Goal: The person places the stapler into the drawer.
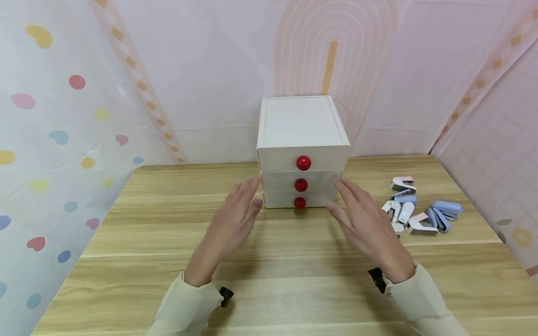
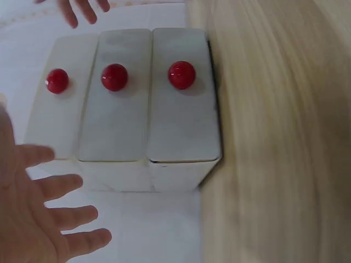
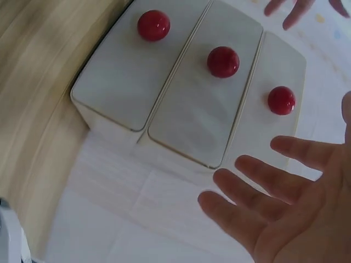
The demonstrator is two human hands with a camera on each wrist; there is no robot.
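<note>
Standing at the far middle of the wooden bench [image 1: 126, 261], close to the backdrop, a small white drawer unit [image 1: 301, 126] shows three stacked drawers, each with a round red knob [image 1: 303, 163] on its front; all three drawers look pushed in, though the top one seems to jut slightly past the two below. Both hands hover in front of it, one at each side, neither touching it as far as the head view tells. The left hand [image 1: 233, 215] is held with its palm turned inward toward the unit, fingers straight and slightly spread, the fingertips near the lower left corner; the left wrist view shows those spread fingers [image 2: 60, 216] just off the unit's side. The right hand [image 1: 365, 221] mirrors it, palm inward, fingers extended and loosely parted, their tips near the lower right corner, and nothing is held in either hand. Both forearms in cream sleeves [image 1: 420, 298] angle in from the near edge. To the right, well apart from the unit, lies a small heap of white, pink and blue staplers [image 1: 416, 210].
</note>
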